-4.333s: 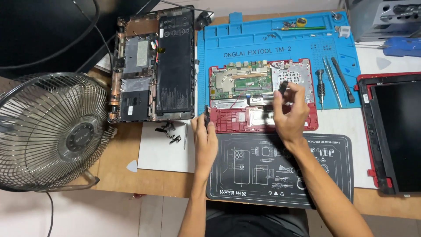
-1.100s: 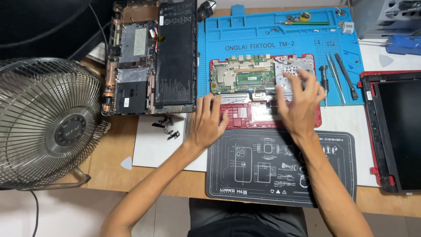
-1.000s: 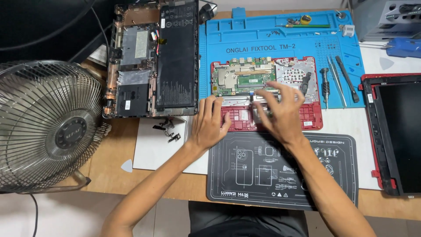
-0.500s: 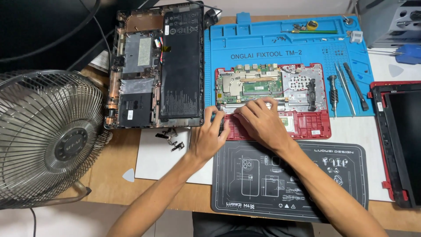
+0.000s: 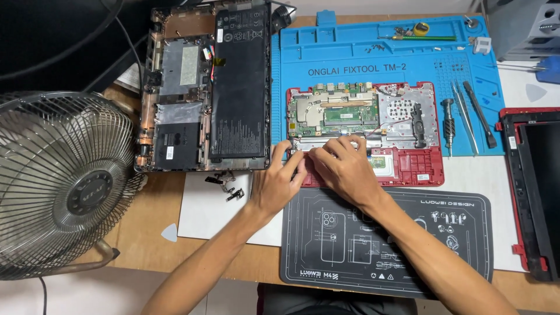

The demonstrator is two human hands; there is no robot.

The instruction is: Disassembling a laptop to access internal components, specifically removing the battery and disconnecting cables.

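An opened red laptop case (image 5: 417,169) with its green circuit board (image 5: 332,111) exposed lies on a blue repair mat (image 5: 361,52). My left hand (image 5: 279,182) rests flat at the case's front left corner, fingertips on its edge. Just to the right, my right hand (image 5: 345,166) lies over the front left part of the case, its bent fingertips pressing on a silver strip (image 5: 309,142) below the board. Neither hand shows a tool in it.
A second opened laptop base with a black battery (image 5: 239,87) lies to the left. A metal fan (image 5: 58,181) stands at far left. Screwdrivers and tweezers (image 5: 466,116) lie on the mat's right. A dark mat (image 5: 443,233) sits in front, a red-framed screen (image 5: 534,186) at right, small hinges (image 5: 224,185) on white paper.
My right hand has slid from the case's right side to its front left, beside my left hand. The left hand has stayed at the front left corner.
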